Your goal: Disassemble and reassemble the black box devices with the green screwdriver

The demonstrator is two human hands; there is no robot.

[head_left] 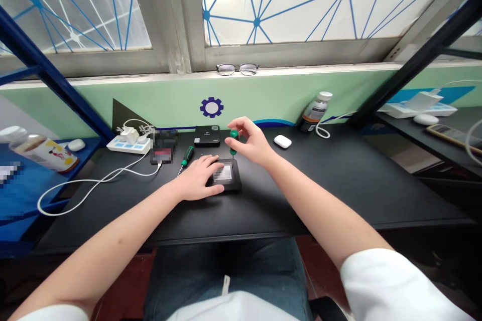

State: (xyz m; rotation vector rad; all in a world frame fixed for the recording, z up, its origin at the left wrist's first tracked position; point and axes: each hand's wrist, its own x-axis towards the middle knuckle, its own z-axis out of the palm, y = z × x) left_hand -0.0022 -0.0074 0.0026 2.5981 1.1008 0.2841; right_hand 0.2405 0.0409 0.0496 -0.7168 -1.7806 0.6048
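Note:
A small black device (235,180) with a whitish label lies on the black desk (324,175). Across its left side rests my left hand (201,176), palm down with the fingers spread. My right hand (248,141) is closed around the green handle of a screwdriver (234,144), held upright. The shaft points down at the upper right part of the device; whether the tip sits in a screw is too small to tell. Left of my left hand lies a second green and black screwdriver (187,155).
Behind my hands is a black box (207,136). A white power strip (128,143), a cable (98,180) and a blurred dark object (163,146) are at left. A white earbud case (282,141) and a bottle (317,111) stand right. Glasses (237,69) rest on the sill.

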